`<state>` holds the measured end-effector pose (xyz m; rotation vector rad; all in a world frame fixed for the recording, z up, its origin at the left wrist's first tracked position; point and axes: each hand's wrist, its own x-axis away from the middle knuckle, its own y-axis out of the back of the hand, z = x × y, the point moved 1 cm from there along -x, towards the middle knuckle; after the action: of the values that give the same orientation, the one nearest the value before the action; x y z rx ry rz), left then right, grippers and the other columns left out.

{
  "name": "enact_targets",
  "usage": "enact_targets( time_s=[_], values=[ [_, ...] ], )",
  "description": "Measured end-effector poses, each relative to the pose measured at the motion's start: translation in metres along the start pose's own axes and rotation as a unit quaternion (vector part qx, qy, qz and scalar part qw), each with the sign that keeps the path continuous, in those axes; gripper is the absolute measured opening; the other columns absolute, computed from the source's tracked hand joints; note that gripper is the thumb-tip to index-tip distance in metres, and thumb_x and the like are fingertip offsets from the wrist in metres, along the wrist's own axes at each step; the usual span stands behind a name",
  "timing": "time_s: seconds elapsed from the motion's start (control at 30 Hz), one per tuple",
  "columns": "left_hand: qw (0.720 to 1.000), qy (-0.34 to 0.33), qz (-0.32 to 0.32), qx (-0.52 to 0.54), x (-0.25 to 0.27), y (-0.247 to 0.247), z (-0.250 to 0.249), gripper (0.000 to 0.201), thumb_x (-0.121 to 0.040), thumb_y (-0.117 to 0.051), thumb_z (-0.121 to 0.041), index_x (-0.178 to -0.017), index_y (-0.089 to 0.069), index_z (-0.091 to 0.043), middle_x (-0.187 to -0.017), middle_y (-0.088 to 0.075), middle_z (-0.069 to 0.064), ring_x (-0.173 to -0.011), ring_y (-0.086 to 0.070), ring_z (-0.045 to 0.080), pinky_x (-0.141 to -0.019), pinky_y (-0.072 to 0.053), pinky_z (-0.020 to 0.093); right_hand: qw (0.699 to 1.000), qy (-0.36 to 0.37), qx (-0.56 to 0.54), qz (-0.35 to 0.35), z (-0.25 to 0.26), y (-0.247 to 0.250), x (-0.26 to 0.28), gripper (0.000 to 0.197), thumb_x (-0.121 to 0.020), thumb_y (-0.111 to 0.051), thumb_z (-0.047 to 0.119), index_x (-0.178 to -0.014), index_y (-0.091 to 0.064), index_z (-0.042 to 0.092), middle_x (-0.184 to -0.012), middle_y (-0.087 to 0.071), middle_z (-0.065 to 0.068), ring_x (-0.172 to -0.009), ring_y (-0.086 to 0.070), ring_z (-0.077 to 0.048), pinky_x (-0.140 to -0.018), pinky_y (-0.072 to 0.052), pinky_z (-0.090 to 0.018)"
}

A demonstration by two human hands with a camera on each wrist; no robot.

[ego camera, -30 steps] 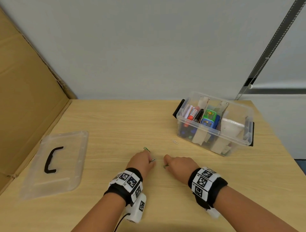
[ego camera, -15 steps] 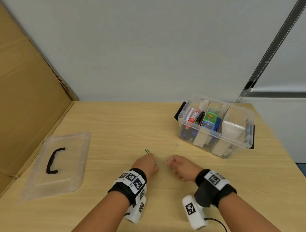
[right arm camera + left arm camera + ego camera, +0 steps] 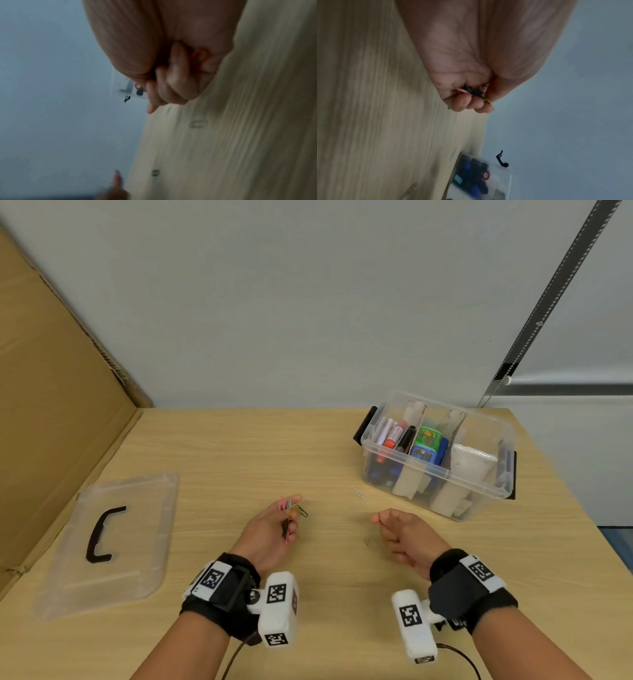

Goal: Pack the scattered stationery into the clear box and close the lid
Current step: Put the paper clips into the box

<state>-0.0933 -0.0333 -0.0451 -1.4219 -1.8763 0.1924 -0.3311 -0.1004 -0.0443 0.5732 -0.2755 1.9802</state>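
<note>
A: Two hands over the table [image 3: 212, 446], clear box [image 3: 442, 474] at far right with its top open, lid [image 3: 113, 542] flat at far left with the black handle up. What is hard to read?

B: Both wrist views are smeared. Box contents are only partly legible: markers, a green and blue item, white pieces. Right hand [image 3: 406, 534]: fingers curled in; whether anything sits inside them, cannot tell.

A: Change against half a second back?

B: Hands were close together, knuckles up. Now they are well apart and both wrists are rolled, so the wrist cameras face up. Left palm is now exposed.

A: Left hand [image 3: 270, 529] grip?

B: Fingers bent over a small bunch of coloured paper clips [image 3: 291, 517], pink, green, yellow; thumb extended beyond them. Left wrist view confirms the clips pinned under the fingertips.

A: Loose items?

B: One pale paper clip [image 3: 358, 493] lies on the table just in front of the box. A faint mark beside the right hand, unreadable.
</note>
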Motion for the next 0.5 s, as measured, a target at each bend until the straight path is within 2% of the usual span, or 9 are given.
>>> enact_targets(
  time_s=[0.07, 0.13, 0.23, 0.27, 0.3, 0.37, 0.4, 0.43, 0.5],
  values=[
    [0.997, 0.014, 0.005, 0.070, -0.003, 0.003, -0.004, 0.023, -0.093, -0.035, -0.007, -0.101, -0.057, -0.007, -0.065, -0.051, 0.002, -0.052, -0.049, 0.012, -0.044, -0.044, 0.020, 0.983, 0.026, 0.174, -0.043, 0.001, 0.003, -0.002, 0.030, -0.101, -0.038, 0.020, -0.087, -0.065, 0.016, -0.064, -0.044, 0.011, -0.056, -0.038, -0.004, -0.053, -0.032, -0.017],
    [0.996, 0.015, -0.004, 0.084, -0.006, 0.003, -0.006, 0.020, -0.089, -0.034, -0.014, -0.084, -0.053, -0.010, -0.061, -0.048, 0.001, -0.047, -0.046, 0.012, -0.041, -0.039, 0.019, 0.951, 0.055, 0.299, -0.055, 0.003, 0.003, -0.003, 0.033, -0.099, -0.040, 0.018, -0.078, -0.066, 0.022, -0.079, -0.059, 0.012, -0.077, -0.054, -0.005, -0.072, -0.038, -0.020],
    [0.994, -0.003, -0.061, -0.094, -0.018, 0.002, -0.010, 0.023, -0.091, -0.035, -0.023, -0.069, -0.040, -0.018, -0.057, -0.036, -0.003, -0.044, -0.031, 0.011, -0.039, -0.026, 0.022, 0.886, 0.057, 0.456, -0.064, 0.003, -0.003, 0.000, 0.025, -0.099, -0.038, 0.028, -0.091, -0.061, 0.024, -0.094, -0.062, 0.006, -0.088, -0.057, -0.014, -0.078, -0.042, -0.027],
    [0.964, -0.030, -0.076, -0.253, -0.023, 0.002, -0.012, 0.026, -0.095, -0.036, -0.027, -0.071, -0.039, -0.018, -0.058, -0.035, -0.004, -0.047, -0.030, 0.011, -0.042, -0.026, 0.024, 0.866, 0.050, 0.495, -0.059, 0.003, -0.007, 0.001, 0.022, -0.099, -0.036, 0.032, -0.100, -0.056, 0.022, -0.094, -0.062, 0.003, -0.085, -0.057, -0.016, -0.077, -0.045, -0.030],
    [0.892, -0.065, -0.075, -0.441, -0.027, 0.003, -0.014, 0.027, -0.098, -0.036, -0.030, -0.075, -0.041, -0.016, -0.061, -0.038, -0.004, -0.052, -0.033, 0.013, -0.048, -0.029, 0.026, 0.852, 0.040, 0.520, -0.049, 0.003, -0.011, 0.003, 0.023, -0.099, -0.034, 0.035, -0.108, -0.049, 0.019, -0.093, -0.061, 0.001, -0.082, -0.057, -0.018, -0.075, -0.047, -0.032],
    [0.695, -0.116, -0.050, -0.708, -0.035, 0.002, -0.017, 0.026, -0.101, -0.032, -0.032, -0.091, -0.045, -0.012, -0.072, -0.048, -0.001, -0.063, -0.043, 0.017, -0.058, -0.034, 0.030, 0.833, 0.023, 0.553, -0.027, -0.001, -0.021, 0.003, 0.031, -0.100, -0.031, 0.034, -0.121, -0.037, 0.013, -0.084, -0.058, 0.000, -0.075, -0.055, -0.019, -0.070, -0.046, -0.033],
    [0.630, -0.119, -0.037, -0.767, -0.037, 0.001, -0.019, 0.025, -0.101, -0.030, -0.030, -0.099, -0.045, -0.010, -0.082, -0.053, 0.002, -0.070, -0.046, 0.019, -0.064, -0.037, 0.031, 0.820, 0.021, 0.571, -0.020, -0.005, -0.025, 0.001, 0.035, -0.100, -0.031, 0.032, -0.127, -0.033, 0.010, -0.079, -0.054, 0.001, -0.071, -0.054, -0.019, -0.066, -0.044, -0.032],
    [0.593, -0.112, -0.024, -0.797, -0.039, -0.001, -0.020, 0.025, -0.101, -0.030, -0.028, -0.106, -0.045, -0.009, -0.094, -0.056, 0.005, -0.076, -0.049, 0.021, -0.069, -0.040, 0.032, 0.809, 0.019, 0.587, -0.018, -0.008, -0.029, -0.002, 0.037, -0.100, -0.031, 0.027, -0.132, -0.029, 0.007, -0.076, -0.052, 0.002, -0.069, -0.052, -0.018, -0.065, -0.043, -0.031],
    [0.557, -0.091, -0.002, -0.825, -0.043, -0.003, -0.021, 0.024, -0.100, -0.033, -0.022, -0.118, -0.042, -0.009, -0.112, -0.056, 0.008, -0.086, -0.053, 0.024, -0.077, -0.044, 0.035, 0.799, 0.016, 0.600, -0.023, -0.011, -0.031, -0.006, 0.038, -0.100, -0.032, 0.020, -0.134, -0.030, 0.004, -0.081, -0.053, 0.001, -0.071, -0.052, -0.019, -0.065, -0.042, -0.030]
  ],
)
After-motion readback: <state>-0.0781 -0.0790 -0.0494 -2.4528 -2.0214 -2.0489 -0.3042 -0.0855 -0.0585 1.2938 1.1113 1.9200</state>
